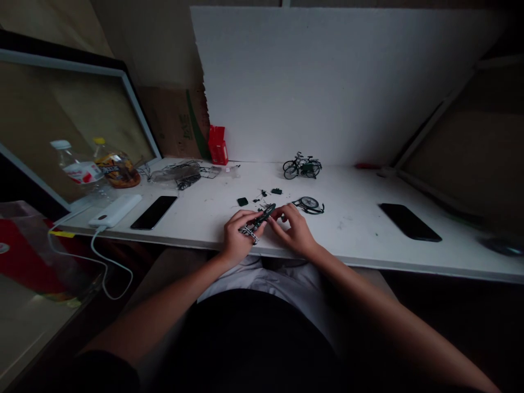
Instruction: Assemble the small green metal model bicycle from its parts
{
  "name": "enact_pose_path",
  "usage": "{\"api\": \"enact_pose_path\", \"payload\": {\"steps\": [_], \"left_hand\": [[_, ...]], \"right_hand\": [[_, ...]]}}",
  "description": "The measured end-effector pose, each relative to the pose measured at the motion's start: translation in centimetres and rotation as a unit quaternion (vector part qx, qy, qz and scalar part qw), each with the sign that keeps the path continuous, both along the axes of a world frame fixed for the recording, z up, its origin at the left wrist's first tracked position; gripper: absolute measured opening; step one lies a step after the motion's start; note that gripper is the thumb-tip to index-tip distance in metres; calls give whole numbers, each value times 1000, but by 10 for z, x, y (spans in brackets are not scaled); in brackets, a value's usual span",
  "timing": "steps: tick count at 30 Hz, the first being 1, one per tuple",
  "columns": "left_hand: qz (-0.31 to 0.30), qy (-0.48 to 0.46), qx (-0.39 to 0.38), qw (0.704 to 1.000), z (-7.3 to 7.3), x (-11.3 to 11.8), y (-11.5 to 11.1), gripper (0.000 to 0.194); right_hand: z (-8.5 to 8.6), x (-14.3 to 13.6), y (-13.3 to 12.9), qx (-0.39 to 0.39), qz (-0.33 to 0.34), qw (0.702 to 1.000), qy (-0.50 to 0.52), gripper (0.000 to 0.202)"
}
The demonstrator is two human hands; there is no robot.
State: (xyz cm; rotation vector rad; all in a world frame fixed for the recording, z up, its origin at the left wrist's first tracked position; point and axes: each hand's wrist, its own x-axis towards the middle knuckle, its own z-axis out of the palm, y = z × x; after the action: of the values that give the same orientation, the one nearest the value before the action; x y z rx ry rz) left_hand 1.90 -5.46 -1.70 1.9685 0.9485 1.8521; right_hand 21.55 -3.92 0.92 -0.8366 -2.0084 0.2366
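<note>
Near the desk's front edge, my left hand (238, 236) is closed around a small dark model bicycle part (258, 221), which has a wheel and a silvery piece at its lower end. My right hand (295, 231) meets it from the other side, thumb and fingertips pinched at the wheel; whatever lies between those fingertips is too small to name. Just beyond the hands are a dark green square piece (243, 201), a smaller green block (277, 191) and tiny black parts (263, 193). A loose model wheel and frame part (309, 204) lies to the right.
Assembled model bicycles (302, 166) stand against the back panel. Left are a phone (154, 212), a white power bank (116, 210) with a hanging cable, two bottles (118, 170) and a red box (218, 146). Another dark phone (410, 222) lies right.
</note>
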Motion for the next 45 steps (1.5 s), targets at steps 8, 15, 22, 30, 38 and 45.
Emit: {"api": "enact_pose_path", "payload": {"steps": [8,15,22,30,38,45], "left_hand": [[-1,9,12,1000,1,0,0,28],[0,14,13,1000,0,-1,-1,28],[-4,8,11,1000,-2,-1,0,28],[3,12,9,1000,1,0,-2,27],[1,14,6,1000,3,0,-2,27],[3,13,3,1000,3,1,-3,26]], "right_hand": [[-2,-1,1,6,5,999,-36,26],[-1,0,2,28,16,999,-33,26],[1,-1,1,14,10,999,-50,35],[0,-1,0,16,17,998,-62,25],[-1,-2,2,9,16,998,-68,23],[-1,-2,2,20,16,996,-86,25]]}}
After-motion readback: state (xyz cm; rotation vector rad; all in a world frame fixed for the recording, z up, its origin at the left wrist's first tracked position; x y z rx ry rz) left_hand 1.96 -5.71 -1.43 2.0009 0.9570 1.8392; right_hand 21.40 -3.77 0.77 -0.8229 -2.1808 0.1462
